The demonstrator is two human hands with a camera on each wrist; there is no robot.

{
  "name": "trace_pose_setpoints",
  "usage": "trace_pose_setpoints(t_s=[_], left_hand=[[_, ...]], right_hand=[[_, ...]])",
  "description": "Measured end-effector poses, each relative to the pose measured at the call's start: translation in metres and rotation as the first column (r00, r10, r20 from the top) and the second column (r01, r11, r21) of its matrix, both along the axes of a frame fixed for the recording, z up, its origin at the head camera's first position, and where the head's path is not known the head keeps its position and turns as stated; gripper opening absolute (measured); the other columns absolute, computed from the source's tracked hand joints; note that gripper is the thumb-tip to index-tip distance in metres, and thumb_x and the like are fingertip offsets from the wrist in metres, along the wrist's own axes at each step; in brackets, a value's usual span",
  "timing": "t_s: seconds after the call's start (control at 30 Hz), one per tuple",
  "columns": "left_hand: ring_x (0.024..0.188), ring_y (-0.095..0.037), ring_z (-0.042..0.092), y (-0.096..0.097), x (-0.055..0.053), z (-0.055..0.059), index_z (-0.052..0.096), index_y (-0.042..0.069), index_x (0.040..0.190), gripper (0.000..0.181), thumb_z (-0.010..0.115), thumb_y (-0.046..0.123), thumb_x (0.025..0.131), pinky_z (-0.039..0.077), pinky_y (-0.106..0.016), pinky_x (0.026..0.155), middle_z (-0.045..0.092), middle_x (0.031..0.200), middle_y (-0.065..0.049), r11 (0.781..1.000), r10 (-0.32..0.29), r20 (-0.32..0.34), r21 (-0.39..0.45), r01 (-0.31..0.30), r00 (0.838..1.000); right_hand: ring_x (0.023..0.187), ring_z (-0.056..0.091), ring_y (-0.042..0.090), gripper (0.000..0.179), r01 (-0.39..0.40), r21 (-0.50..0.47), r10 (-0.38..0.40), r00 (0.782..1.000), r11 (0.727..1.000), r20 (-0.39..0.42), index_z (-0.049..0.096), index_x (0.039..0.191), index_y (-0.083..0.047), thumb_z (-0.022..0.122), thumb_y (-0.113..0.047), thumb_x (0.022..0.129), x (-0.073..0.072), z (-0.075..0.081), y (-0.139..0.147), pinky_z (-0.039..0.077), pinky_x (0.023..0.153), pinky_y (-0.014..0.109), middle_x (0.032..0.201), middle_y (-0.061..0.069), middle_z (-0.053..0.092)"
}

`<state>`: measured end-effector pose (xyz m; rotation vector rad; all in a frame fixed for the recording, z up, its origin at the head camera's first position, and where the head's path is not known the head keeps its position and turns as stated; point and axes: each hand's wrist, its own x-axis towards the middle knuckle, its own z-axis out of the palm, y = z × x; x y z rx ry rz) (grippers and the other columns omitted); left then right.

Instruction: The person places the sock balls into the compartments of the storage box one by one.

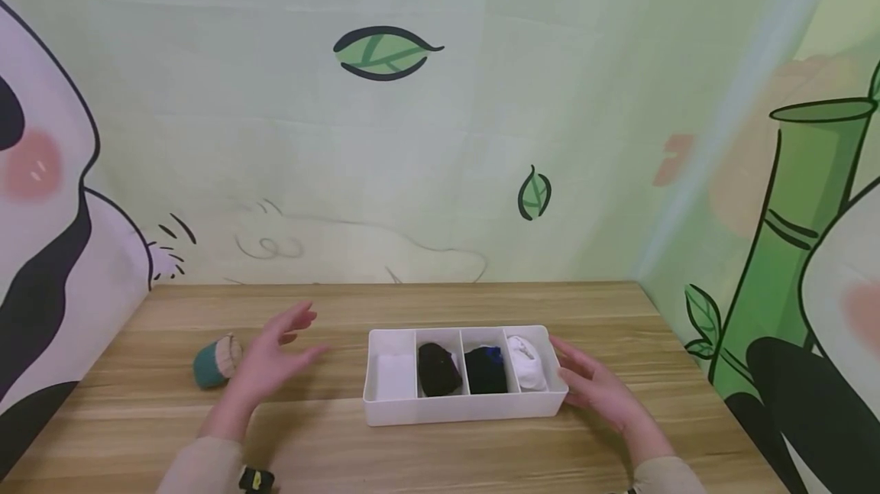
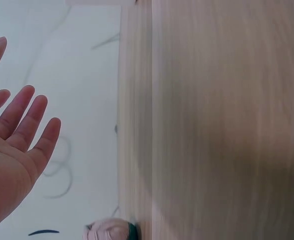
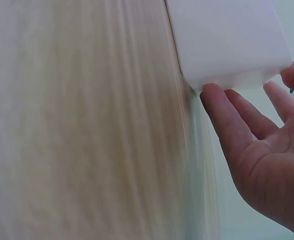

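A white divided box (image 1: 459, 408) stands on the table, with a bare compartment at its left end. Its other compartments hold a dark brown sock roll (image 1: 438, 370), a black one with blue (image 1: 486, 372) and a white one (image 1: 526, 364). My right hand (image 1: 598, 395) rests its extended fingertips against the box's right end; the right wrist view shows them touching the white wall (image 3: 232, 40). Left of the box, my left hand (image 1: 275, 356) hovers with fingers spread, holding nothing. Just beyond its wrist side lies a teal and beige rolled sock (image 1: 211, 364), partly visible in the left wrist view (image 2: 109, 230).
The wooden table (image 1: 330, 448) reaches back to a wall covering (image 1: 440, 196) printed with pandas, leaves and bamboo. A dark strap with a small device (image 1: 257, 479) sits at the left wrist.
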<state>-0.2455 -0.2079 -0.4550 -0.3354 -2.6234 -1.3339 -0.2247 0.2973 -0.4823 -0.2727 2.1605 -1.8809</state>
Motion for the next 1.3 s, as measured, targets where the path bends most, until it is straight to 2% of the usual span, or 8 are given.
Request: trace_pose_setpoints(t_s=[0.23, 0.5, 0.87, 1.3], left_hand=[[0.128, -0.039, 0.048, -0.016, 0.003, 0.002, 0.038, 0.001, 0.149, 0.08, 0.078, 0.031, 0.087, 0.038, -0.056, 0.104, 0.053, 0.139, -0.023, 1.0, 0.012, -0.011, 0.005, -0.012, 1.0], [0.128, -0.041, 0.047, -0.031, 0.009, 0.008, 0.037, -0.002, 0.149, 0.08, 0.078, 0.029, 0.088, 0.038, -0.056, 0.104, 0.052, 0.14, -0.024, 0.999, 0.053, -0.018, -0.005, -0.053, 0.998], [0.126, -0.043, 0.047, -0.051, 0.011, 0.002, 0.036, -0.006, 0.148, 0.08, 0.079, 0.021, 0.086, 0.037, -0.06, 0.102, 0.053, 0.137, -0.028, 0.997, 0.075, -0.08, -0.03, -0.078, 0.994], [0.132, -0.053, 0.035, -0.087, 0.009, 0.002, 0.031, -0.004, 0.151, 0.088, 0.079, 0.032, 0.086, 0.028, -0.07, 0.102, 0.046, 0.142, -0.03, 0.991, 0.118, -0.016, -0.056, -0.119, 0.993]], right_hand=[[0.132, 0.041, 0.041, 0.062, 0.002, -0.001, -0.002, 1.0, 1.0, 0.002, 0.019, 0.155, -0.002, 0.051, -0.009, 0.103, 0.0, 0.0, 0.0, 0.047, 0.098, 0.047, 0.151, 0.038, 0.024], [0.131, 0.042, 0.038, 0.062, 0.011, 0.013, -0.011, 1.0, 1.0, 0.01, 0.021, 0.156, -0.004, 0.052, -0.009, 0.103, -0.001, -0.001, 0.0, 0.047, 0.098, 0.045, 0.152, 0.037, 0.025], [0.133, 0.039, 0.043, 0.061, -0.007, 0.0, 0.007, 1.0, 1.0, -0.005, 0.019, 0.155, -0.002, 0.05, -0.008, 0.103, 0.001, 0.001, 0.0, 0.047, 0.098, 0.048, 0.151, 0.038, 0.023], [0.132, 0.04, 0.043, 0.061, -0.002, 0.012, 0.002, 1.0, 1.0, -0.01, 0.019, 0.155, -0.002, 0.05, -0.008, 0.103, 0.001, 0.002, 0.0, 0.047, 0.098, 0.048, 0.151, 0.039, 0.023]])
